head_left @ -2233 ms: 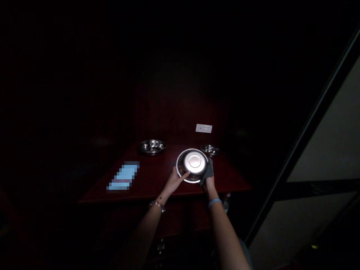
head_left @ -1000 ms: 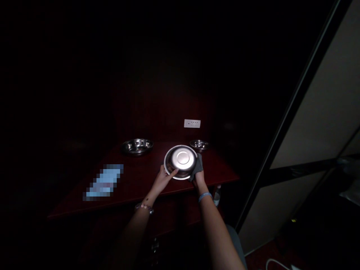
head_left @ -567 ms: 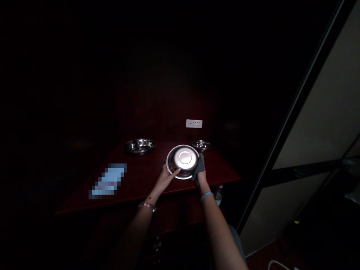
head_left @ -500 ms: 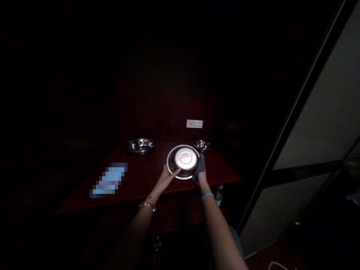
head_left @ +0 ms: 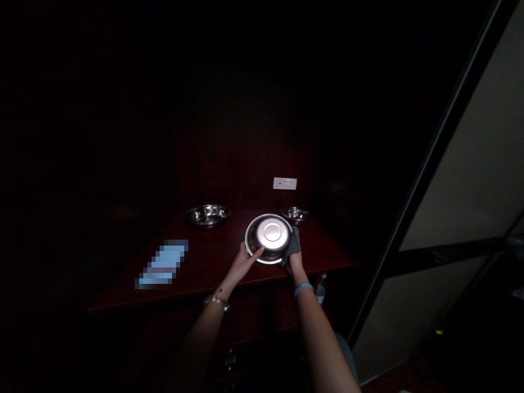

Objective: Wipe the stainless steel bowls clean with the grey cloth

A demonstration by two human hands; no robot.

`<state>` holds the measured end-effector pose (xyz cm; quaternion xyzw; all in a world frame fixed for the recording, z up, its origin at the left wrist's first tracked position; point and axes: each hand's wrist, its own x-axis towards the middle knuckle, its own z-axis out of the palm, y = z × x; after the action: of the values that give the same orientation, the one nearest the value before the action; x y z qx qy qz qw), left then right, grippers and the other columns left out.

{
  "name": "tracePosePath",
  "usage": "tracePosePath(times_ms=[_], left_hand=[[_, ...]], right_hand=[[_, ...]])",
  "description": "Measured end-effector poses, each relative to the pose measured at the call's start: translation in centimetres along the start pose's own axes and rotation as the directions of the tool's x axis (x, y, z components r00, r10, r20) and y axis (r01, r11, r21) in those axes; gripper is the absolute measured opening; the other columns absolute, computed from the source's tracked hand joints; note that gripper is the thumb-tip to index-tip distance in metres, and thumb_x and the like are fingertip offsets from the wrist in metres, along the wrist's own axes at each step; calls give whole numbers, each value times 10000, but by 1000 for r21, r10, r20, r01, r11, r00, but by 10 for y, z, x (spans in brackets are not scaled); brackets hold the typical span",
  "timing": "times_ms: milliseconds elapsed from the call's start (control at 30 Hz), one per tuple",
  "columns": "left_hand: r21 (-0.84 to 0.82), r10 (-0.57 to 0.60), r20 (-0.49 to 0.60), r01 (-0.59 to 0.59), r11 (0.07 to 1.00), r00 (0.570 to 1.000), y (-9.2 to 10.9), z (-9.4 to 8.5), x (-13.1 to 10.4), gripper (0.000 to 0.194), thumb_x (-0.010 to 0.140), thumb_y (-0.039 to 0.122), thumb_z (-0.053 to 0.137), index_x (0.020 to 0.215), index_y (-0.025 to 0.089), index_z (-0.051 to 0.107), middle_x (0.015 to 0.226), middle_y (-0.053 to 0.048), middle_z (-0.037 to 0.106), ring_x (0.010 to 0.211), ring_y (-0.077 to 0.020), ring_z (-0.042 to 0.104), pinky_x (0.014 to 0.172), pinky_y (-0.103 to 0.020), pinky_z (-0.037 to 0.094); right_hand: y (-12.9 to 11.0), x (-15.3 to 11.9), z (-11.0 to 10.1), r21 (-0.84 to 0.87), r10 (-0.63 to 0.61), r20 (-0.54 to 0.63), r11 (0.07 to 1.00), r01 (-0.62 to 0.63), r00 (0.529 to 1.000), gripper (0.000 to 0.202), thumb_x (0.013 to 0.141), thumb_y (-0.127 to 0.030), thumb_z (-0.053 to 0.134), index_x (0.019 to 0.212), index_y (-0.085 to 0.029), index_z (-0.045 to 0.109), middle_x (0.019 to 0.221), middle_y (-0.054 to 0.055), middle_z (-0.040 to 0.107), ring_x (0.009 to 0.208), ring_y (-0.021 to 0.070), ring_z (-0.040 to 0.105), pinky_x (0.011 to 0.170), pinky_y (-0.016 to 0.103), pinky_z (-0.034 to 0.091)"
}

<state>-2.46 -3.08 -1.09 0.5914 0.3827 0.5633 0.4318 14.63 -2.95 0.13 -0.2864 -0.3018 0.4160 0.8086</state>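
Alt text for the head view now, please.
Two hands, left and right, hold a steel bowl, underside showing, the right with a gray cloth; behind, on a dark red table, sit a larger metal dish and a smaller bowl.

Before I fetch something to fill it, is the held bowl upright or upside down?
Upside down: the metal bowl shows its outer base ring toward the camera.

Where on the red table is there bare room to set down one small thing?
Bare table between the pixelated blue shape and left hand, and between the wide bowl and held bowl. Crowded: right side, where held bowl, grey cloth and small bowl look close.
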Motion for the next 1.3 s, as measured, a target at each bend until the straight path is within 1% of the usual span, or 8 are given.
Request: tracePosePath(times_ms=[133, 300, 400, 533, 767, 900, 1033, 1300], left_hand=[[-26, 0, -7, 0, 1000, 1000, 0, -1, 1, 671, 662, 605, 810, 1123, 216, 516, 1134, -90, 711, 1132, -275, 682, 1050, -468, 516], [-58, -8, 4, 8, 998, 1000, 9, -1, -1, 654, 667, 636, 800, 1105, 224, 544, 1062, -77, 735, 1078, -272, 697, 1001, -428, 528], [-39, -43, 3, 43, 998, 999, 13, -2, -2, 639, 706, 705, 729, 1092, 220, 575, 982, -68, 740, 1038, -280, 698, 917, -405, 544], [1, -102, -28, 102, 995, 994, 13, -4, 0, 636, 728, 770, 638, 1055, 225, 598, 921, -62, 724, 1000, -299, 692, 793, -397, 547], [8, -91, -16, 91, 996, 996, 17, -4, -3, 622, 720, 765, 638, 1030, 229, 583, 877, -49, 709, 913, -276, 682, 733, -368, 517], [-24, -68, 6, 68, 997, 998, 19, -1, -5, 603, 703, 710, 707, 1039, 230, 565, 912, -51, 721, 971, -276, 699, 816, -384, 542], [-79, -28, 8, 28, 996, 1000, 12, 2, -3, 688, 612, 656, 815, 1069, 231, 524, 991, -52, 730, 992, -263, 720, 944, -430, 551], [-79, -11, 6, 11, 997, 1000, 0, 2, 2, 702, 597, 643, 841, 1059, 218, 527, 1021, -68, 738, 991, -257, 726, 983, -466, 550]], right_hand=[[-3, -2, 6, 35, 24, -10, 999, -24, 1000, 336, 863, -446, 650, 1107, -229, 731, 1082, 14, 804, 1061, 182, 740, 947, 296, 582], [-7, -5, 8, 18, 0, 2, 1000, 0, 1000, 316, 867, -425, 646, 1102, -234, 737, 1070, 11, 805, 1066, 188, 732, 953, 310, 584], [-10, -6, 9, 13, 5, 3, 1000, -5, 1000, 326, 877, -439, 632, 1104, -229, 736, 1088, 14, 800, 1063, 181, 727, 962, 302, 575], [-12, -5, 11, 48, 15, -10, 999, -14, 1000, 432, 871, -469, 647, 1222, -222, 697, 1172, 20, 780, 1074, 169, 721, 995, 301, 552], [-13, -4, 13, 66, 27, -15, 997, -26, 1000, 441, 888, -475, 626, 1245, -225, 692, 1207, 31, 771, 1077, 161, 720, 1009, 297, 535], [-14, -6, 13, 53, 33, -11, 998, -32, 999, 407, 888, -472, 625, 1213, -240, 705, 1181, 19, 779, 1077, 163, 723, 988, 297, 550], [-15, -7, 12, 28, 27, 7, 999, -27, 1000, 385, 887, -476, 617, 1172, -238, 716, 1161, 23, 784, 1080, 171, 725, 964, 299, 563], [-11, -4, 10, 58, 33, 1, 998, -33, 999, 441, 880, -496, 628, 1217, -220, 696, 1211, 28, 771, 1104, 171, 719, 1022, 323, 541]])
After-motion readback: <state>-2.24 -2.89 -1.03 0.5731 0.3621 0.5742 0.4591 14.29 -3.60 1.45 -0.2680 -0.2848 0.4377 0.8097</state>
